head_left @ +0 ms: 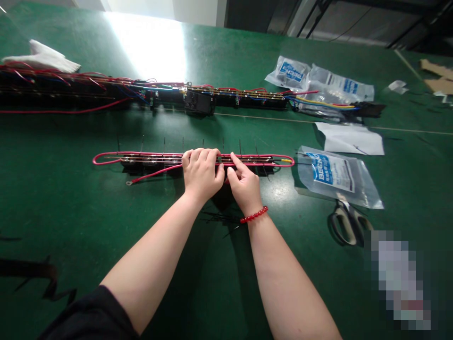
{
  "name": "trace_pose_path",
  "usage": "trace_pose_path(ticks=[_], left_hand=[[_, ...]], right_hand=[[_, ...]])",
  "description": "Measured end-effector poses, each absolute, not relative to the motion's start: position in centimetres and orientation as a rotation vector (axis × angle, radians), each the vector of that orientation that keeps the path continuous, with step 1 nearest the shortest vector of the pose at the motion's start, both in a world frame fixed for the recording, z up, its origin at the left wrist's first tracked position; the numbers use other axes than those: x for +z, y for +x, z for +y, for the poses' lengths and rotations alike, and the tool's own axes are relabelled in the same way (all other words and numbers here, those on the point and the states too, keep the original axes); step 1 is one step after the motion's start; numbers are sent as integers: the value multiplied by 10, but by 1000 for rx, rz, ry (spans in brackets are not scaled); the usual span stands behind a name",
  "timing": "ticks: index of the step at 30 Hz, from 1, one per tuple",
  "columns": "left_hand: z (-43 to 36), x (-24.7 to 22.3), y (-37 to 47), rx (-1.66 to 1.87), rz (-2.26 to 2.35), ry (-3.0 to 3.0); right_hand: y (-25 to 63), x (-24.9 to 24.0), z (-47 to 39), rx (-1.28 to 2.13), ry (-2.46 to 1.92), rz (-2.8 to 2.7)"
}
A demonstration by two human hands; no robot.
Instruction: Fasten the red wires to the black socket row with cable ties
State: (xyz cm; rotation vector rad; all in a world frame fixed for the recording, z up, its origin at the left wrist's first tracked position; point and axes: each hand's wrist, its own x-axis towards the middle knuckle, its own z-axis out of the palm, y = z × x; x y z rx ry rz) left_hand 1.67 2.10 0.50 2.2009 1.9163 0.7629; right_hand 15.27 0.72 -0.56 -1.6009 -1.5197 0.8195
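A long black strip [148, 166] lies across the green table in front of me, with a red cable [106, 162] looped along its length. One cable end angles toward me and carries a ring terminal [129, 182]. Thin black cable ties [240, 146] stick up along its far side. My left hand [201, 174] is closed over the middle of the strip, fingers on top and thumb at the near edge. Just to its right, my right hand [246, 186] holds the strip between a forward-stretched index finger and the thumb. The palms hide the strip's middle.
Behind lies a longer wired assembly [244, 100]. Plastic bags [361, 177], white paper [354, 139] and scissors [348, 224] are on the right, near a blurred-out object [401, 278]. Loose black ties [219, 217] lie before my wrists; a white glove-like cloth [46, 59] rests far left.
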Motion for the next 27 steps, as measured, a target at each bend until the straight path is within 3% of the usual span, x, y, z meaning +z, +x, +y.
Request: trace_pose_path(ticks=[27], left_hand=[[22,4,17,784,1923,2182]], right_hand=[[152,-6,7,785,-1604,-1560]])
